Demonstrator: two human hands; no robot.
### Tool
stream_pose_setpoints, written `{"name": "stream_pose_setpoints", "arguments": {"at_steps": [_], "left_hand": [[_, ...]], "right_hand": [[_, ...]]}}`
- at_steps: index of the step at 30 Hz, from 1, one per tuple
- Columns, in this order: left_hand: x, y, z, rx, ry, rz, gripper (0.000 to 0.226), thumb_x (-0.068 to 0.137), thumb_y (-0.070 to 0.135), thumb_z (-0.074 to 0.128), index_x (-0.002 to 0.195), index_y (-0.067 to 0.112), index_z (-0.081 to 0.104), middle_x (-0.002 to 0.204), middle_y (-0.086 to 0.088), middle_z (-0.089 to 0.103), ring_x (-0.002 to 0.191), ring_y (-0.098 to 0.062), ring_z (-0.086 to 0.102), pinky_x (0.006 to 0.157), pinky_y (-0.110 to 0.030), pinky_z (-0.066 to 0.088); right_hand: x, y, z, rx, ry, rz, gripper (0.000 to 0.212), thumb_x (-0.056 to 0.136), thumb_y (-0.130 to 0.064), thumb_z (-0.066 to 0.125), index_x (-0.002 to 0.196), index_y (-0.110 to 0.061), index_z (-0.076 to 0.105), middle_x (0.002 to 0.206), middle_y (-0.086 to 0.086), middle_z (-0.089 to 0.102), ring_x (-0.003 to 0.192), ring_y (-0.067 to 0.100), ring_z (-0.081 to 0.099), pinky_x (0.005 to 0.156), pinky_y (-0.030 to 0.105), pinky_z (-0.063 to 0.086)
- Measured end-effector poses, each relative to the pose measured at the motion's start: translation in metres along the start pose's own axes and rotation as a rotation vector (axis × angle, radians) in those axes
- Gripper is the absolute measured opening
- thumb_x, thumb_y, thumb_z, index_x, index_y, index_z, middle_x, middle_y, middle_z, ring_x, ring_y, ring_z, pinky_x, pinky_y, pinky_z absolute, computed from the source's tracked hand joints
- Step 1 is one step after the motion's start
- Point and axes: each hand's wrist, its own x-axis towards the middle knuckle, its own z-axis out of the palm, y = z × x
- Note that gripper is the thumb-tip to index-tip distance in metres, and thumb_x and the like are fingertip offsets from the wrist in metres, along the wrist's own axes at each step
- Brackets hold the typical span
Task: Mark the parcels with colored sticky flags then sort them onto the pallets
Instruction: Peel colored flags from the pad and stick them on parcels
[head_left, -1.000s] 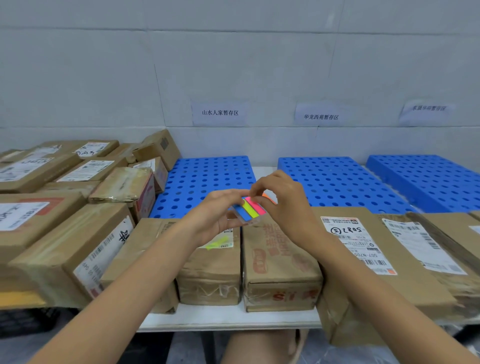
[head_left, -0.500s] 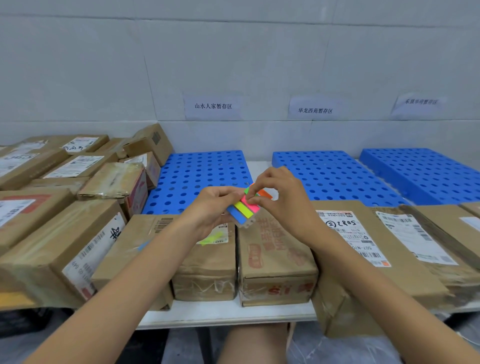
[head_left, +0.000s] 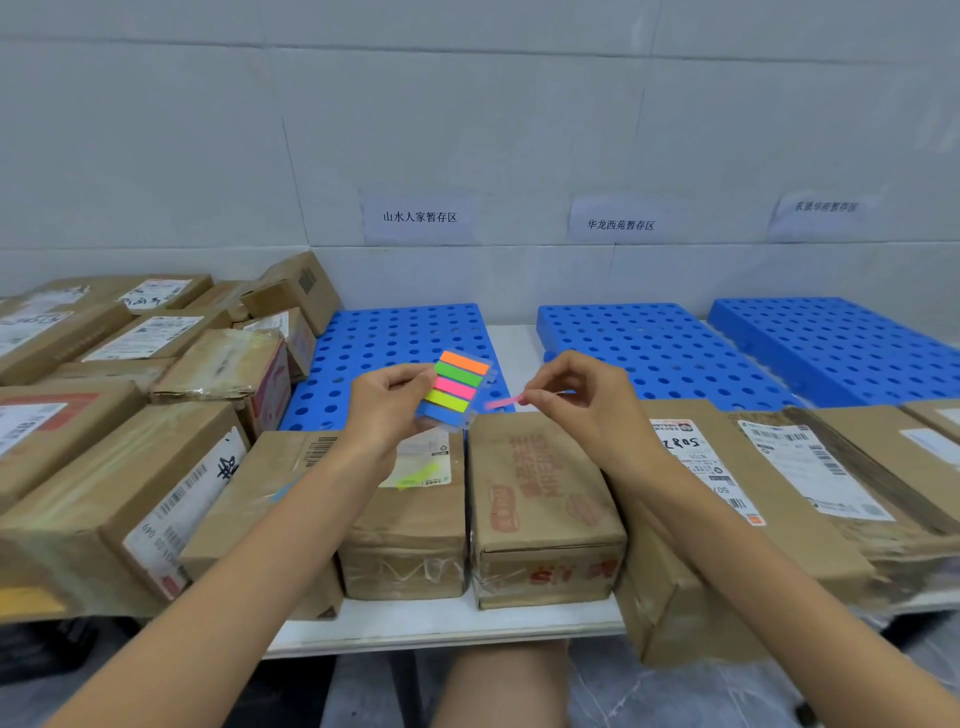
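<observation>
Nearest, parcels line the white surface (head_left: 447, 623). The flagged parcel (head_left: 410, 519) carries a yellow flag (head_left: 418, 475); the red-printed parcel (head_left: 540, 483) touching it shows none. Just above them, the left grip (head_left: 387, 410) pinches the flag pad (head_left: 457, 387) by its edge so its 5 colour strips face up. The right grip (head_left: 576, 410) pinches a loose pink flag (head_left: 503, 402) by 1 end — probably leaving the sticky end free for that bare parcel. Beyond, 3 blue pallets (head_left: 660, 353) lie under wall labels (head_left: 420, 217).
</observation>
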Motion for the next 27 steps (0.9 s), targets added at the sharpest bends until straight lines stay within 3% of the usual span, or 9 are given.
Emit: {"name": "stream_pose_setpoints", "arguments": {"at_steps": [2, 5, 8, 12, 15, 20, 23, 27], "left_hand": [[0.003, -0.002, -0.005, 0.012, 0.034, 0.011, 0.012, 0.092, 0.012, 0.058, 0.102, 0.007, 0.064, 0.091, -0.004, 0.067, 0.077, -0.012, 0.064, 0.051, -0.016, 0.054], [0.003, -0.005, -0.007, 0.013, 0.033, -0.006, 0.013, 0.092, 0.012, 0.058, 0.102, 0.007, 0.064, 0.095, -0.006, 0.066, 0.078, -0.013, 0.064, 0.052, -0.017, 0.055], [0.001, -0.009, -0.004, 0.013, 0.004, -0.025, 0.014, 0.092, 0.012, 0.058, 0.104, 0.006, 0.064, 0.092, -0.004, 0.067, 0.077, -0.011, 0.064, 0.055, -0.018, 0.057], [-0.002, -0.013, 0.002, 0.025, -0.042, -0.023, 0.016, 0.092, 0.011, 0.057, 0.106, 0.006, 0.064, 0.097, -0.007, 0.066, 0.078, -0.012, 0.064, 0.055, -0.018, 0.056], [-0.005, -0.014, 0.006, 0.058, -0.073, -0.002, 0.017, 0.093, 0.012, 0.057, 0.107, 0.006, 0.064, 0.096, -0.006, 0.066, 0.078, -0.011, 0.064, 0.055, -0.017, 0.056], [-0.007, -0.015, 0.010, 0.084, -0.098, 0.010, 0.016, 0.093, 0.012, 0.057, 0.106, 0.006, 0.064, 0.096, -0.006, 0.066, 0.078, -0.011, 0.065, 0.053, -0.016, 0.055], [-0.007, -0.016, 0.011, 0.088, -0.103, 0.006, 0.014, 0.092, 0.013, 0.058, 0.104, 0.008, 0.065, 0.094, -0.004, 0.067, 0.078, -0.011, 0.065, 0.055, -0.017, 0.056], [-0.008, -0.017, 0.012, 0.105, -0.122, -0.002, 0.016, 0.093, 0.014, 0.058, 0.105, 0.007, 0.065, 0.096, -0.006, 0.068, 0.079, -0.012, 0.066, 0.055, -0.019, 0.056]], "right_hand": [[-0.002, 0.001, -0.007, -0.001, 0.027, 0.048, 0.007, 0.081, -0.008, 0.069, 0.079, -0.008, 0.062, 0.076, 0.001, 0.071, 0.078, 0.011, 0.066, 0.073, 0.020, 0.051], [-0.004, 0.007, -0.014, -0.200, -0.085, 0.097, 0.006, 0.081, -0.009, 0.066, 0.080, -0.012, 0.062, 0.066, -0.004, 0.070, 0.067, 0.004, 0.062, 0.068, 0.016, 0.046], [-0.009, 0.014, -0.014, -0.345, -0.184, 0.119, 0.010, 0.081, -0.004, 0.063, 0.085, -0.014, 0.062, 0.067, -0.002, 0.071, 0.064, 0.003, 0.061, 0.062, 0.015, 0.044], [-0.013, 0.021, -0.009, -0.482, -0.183, 0.076, 0.017, 0.080, 0.000, 0.060, 0.081, -0.017, 0.063, 0.069, 0.005, 0.067, 0.061, 0.009, 0.057, 0.060, 0.012, 0.041], [-0.013, 0.021, -0.004, -0.547, -0.216, 0.084, 0.006, 0.079, -0.014, 0.069, 0.081, -0.017, 0.064, 0.064, -0.007, 0.057, 0.058, 0.003, 0.050, 0.055, 0.011, 0.037], [-0.012, 0.023, 0.002, -0.586, -0.247, 0.107, 0.028, 0.072, -0.033, 0.078, 0.077, -0.019, 0.055, 0.066, -0.012, 0.051, 0.063, 0.003, 0.047, 0.056, 0.019, 0.032], [-0.010, 0.023, 0.002, -0.540, -0.240, 0.127, 0.026, 0.073, -0.025, 0.078, 0.076, -0.014, 0.055, 0.063, -0.008, 0.052, 0.060, 0.004, 0.046, 0.055, 0.018, 0.032], [-0.010, 0.024, 0.000, -0.503, -0.205, 0.130, 0.008, 0.080, -0.005, 0.068, 0.080, -0.007, 0.061, 0.068, 0.002, 0.057, 0.060, 0.006, 0.047, 0.056, 0.014, 0.035]]}}
